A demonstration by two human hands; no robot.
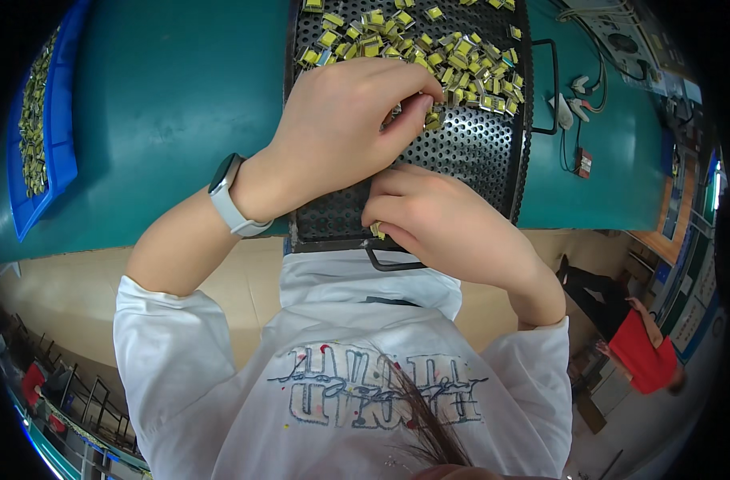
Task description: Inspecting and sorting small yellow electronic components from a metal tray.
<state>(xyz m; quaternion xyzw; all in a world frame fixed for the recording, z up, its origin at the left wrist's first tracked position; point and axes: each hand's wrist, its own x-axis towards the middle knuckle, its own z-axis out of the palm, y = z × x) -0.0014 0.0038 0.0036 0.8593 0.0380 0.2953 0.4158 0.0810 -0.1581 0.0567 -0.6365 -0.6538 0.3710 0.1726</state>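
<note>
the person wears a loose white shirt [257,416] with wide short sleeves [169,340], its chest bearing a large blue-grey outlined letter print [357,386] crossed by script and dotted with red specks, and a dark-faced watch [224,173] on a pale grey strap [232,214] round the left wrist.

Small yellow-silver parts [465,68] lie jumbled; the right hand [437,208] pinches one piece [378,230].

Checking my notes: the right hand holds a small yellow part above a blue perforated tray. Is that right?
Not quite: the head view shows the perforated tray is black, not blue. The right hand does hold a small yellow part above it.
</note>
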